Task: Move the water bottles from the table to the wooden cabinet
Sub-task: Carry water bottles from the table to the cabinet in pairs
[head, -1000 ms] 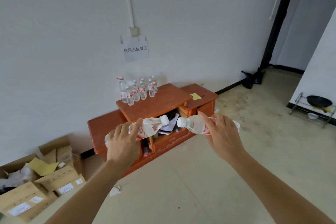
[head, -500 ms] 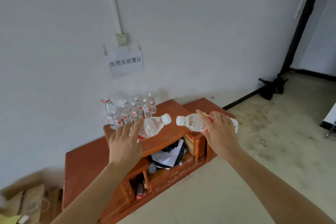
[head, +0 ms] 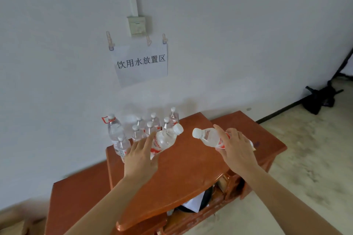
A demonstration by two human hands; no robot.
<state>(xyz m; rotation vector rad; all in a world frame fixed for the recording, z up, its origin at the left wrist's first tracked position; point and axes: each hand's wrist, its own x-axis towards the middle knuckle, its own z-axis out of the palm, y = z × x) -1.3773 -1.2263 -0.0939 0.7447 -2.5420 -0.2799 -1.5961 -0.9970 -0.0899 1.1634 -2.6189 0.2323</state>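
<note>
My left hand (head: 140,155) grips a clear water bottle (head: 165,139) with a red-and-white label, tilted with its white cap up and to the right. My right hand (head: 235,149) holds a second bottle (head: 209,137) lying almost flat, cap pointing left. Both bottles hover just above the raised middle top of the reddish wooden cabinet (head: 191,170). Several upright bottles (head: 145,129) stand clustered at the cabinet's back left corner against the wall, a taller one (head: 114,129) among them.
A paper sign (head: 141,62) hangs on the white wall under a switch box (head: 137,25). The cabinet has lower side tops (head: 76,202) left and right. Papers and a dark object fill its open shelf (head: 194,204). A black bag (head: 319,99) lies on the floor at right.
I have come closer to the cabinet, which now fills the lower view. Both hands carried their bottles forward over its top, nearer the cluster of standing bottles.
</note>
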